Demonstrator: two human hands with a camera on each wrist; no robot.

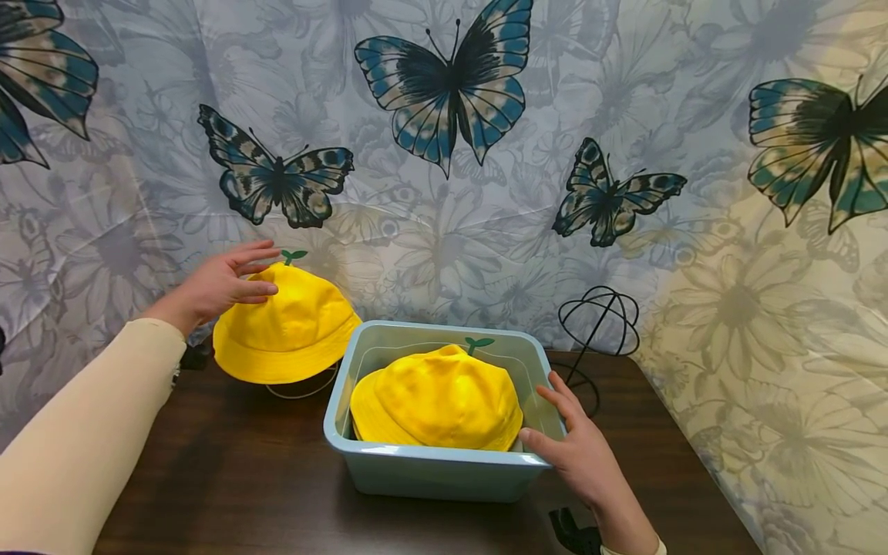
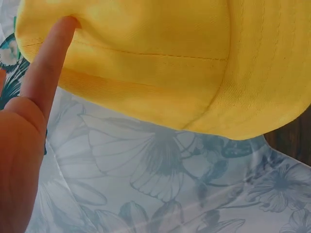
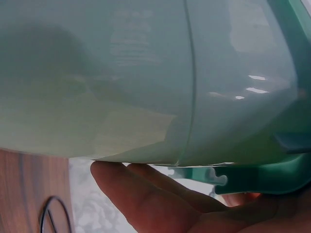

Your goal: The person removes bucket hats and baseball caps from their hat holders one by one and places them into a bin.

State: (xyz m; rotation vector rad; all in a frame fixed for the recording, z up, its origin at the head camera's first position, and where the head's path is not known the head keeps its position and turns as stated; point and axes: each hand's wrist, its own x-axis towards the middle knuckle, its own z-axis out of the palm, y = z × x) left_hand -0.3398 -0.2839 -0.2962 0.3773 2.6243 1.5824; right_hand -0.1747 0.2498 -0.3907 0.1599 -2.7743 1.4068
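A yellow bucket hat (image 1: 287, 324) with a green sprout on its crown sits on a wire stand (image 1: 301, 391) at the left. My left hand (image 1: 225, 281) lies against its crown with fingers extended; in the left wrist view one straight finger (image 2: 48, 63) touches the yellow cloth. A second yellow sprout hat (image 1: 440, 397) rests inside a light blue plastic bin (image 1: 437, 466), its brim toward the left. At the bin's near right corner, my right hand (image 1: 579, 443) rests over the rim, fingers spread and fairly straight. The right wrist view shows fingertips (image 3: 109, 172) at the bin's edge.
Behind the bin at the right stands a black wire hat stand (image 1: 600, 324) with nothing on it. A dark wooden table (image 1: 229, 470) carries everything. Fabric printed with butterflies (image 1: 451, 85) and flowers hangs along the back and right side.
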